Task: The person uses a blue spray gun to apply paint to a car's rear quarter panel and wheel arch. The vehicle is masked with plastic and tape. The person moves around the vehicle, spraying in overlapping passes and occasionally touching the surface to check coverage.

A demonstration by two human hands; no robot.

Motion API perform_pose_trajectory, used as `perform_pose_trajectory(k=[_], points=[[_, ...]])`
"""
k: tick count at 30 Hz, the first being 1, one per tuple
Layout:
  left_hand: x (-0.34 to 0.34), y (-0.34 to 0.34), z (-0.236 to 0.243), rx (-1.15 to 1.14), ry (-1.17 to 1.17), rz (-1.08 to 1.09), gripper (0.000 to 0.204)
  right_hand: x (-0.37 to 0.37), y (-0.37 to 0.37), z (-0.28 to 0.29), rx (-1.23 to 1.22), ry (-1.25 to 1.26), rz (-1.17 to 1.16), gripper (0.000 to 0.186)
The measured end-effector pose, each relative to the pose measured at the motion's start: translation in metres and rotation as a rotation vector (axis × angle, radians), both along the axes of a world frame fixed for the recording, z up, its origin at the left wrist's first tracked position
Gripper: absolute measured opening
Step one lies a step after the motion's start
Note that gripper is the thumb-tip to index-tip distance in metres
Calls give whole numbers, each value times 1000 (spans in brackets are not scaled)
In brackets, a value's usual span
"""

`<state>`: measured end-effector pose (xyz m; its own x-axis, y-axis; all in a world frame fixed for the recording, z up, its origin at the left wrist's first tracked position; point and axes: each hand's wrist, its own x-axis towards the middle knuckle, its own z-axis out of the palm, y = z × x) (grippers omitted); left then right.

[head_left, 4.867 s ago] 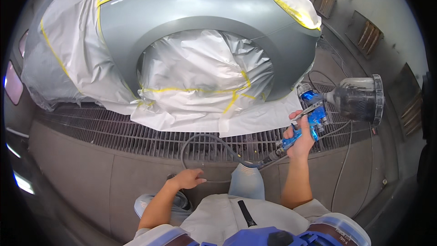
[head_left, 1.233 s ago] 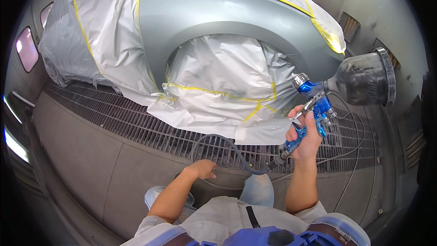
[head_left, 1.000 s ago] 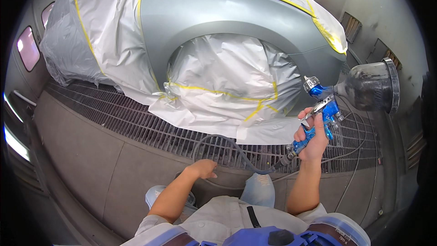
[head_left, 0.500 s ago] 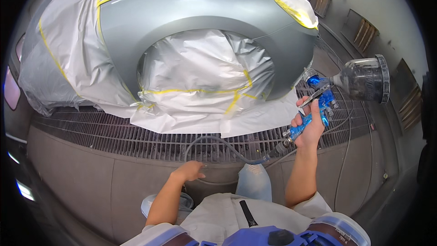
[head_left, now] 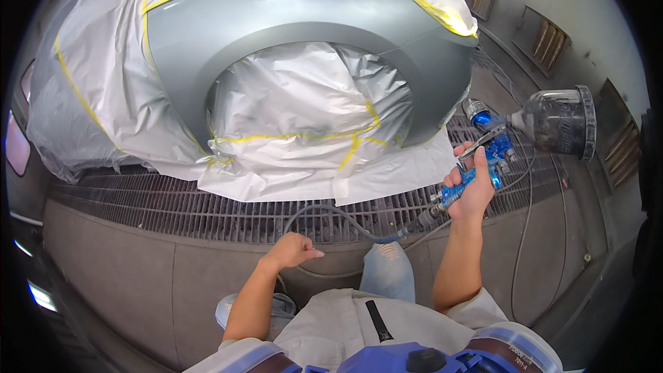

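Observation:
My right hand (head_left: 473, 186) grips a blue and chrome spray gun (head_left: 492, 145) with a large, smudged translucent cup (head_left: 556, 121) at its side and a hose fitting at the foot of its handle. The gun's nozzle is near the lower right of a grey car fender (head_left: 304, 3), whose surroundings are covered in white masking sheet (head_left: 276, 90) edged with yellow tape (head_left: 290, 137). My left hand (head_left: 293, 249) is low in front of me with curled fingers, beside a looping grey air hose (head_left: 321, 208); whether it holds anything is hidden.
A floor grate (head_left: 179, 197) runs along the car beside solid floor panels (head_left: 110, 262). Vented openings (head_left: 545, 38) line the grey wall at the right. More thin hoses (head_left: 530, 221) trail there. A small pink window (head_left: 19, 139) shows at the far left.
Since a second ago the view has turned, so the car sits further left. The spray gun has shifted slightly right in view, and my left hand's fingers are more curled.

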<state>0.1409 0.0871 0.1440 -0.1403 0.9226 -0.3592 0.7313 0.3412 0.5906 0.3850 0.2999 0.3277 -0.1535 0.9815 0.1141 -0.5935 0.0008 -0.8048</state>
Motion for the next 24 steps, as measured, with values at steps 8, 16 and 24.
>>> perform_pose_trajectory(k=[8, 16, 24], points=[[-5, -17, -27, 88, 122, 24, 36, -25, -24, 1, 44, -74, 152, 24], [-14, -21, -41, 71, 104, -82, 45, -60, -50, -3, 80, -143, 383, 28], [-15, -17, -29, -11, 111, -72, 44, -82, -62, -6, 192, -213, 535, 31]])
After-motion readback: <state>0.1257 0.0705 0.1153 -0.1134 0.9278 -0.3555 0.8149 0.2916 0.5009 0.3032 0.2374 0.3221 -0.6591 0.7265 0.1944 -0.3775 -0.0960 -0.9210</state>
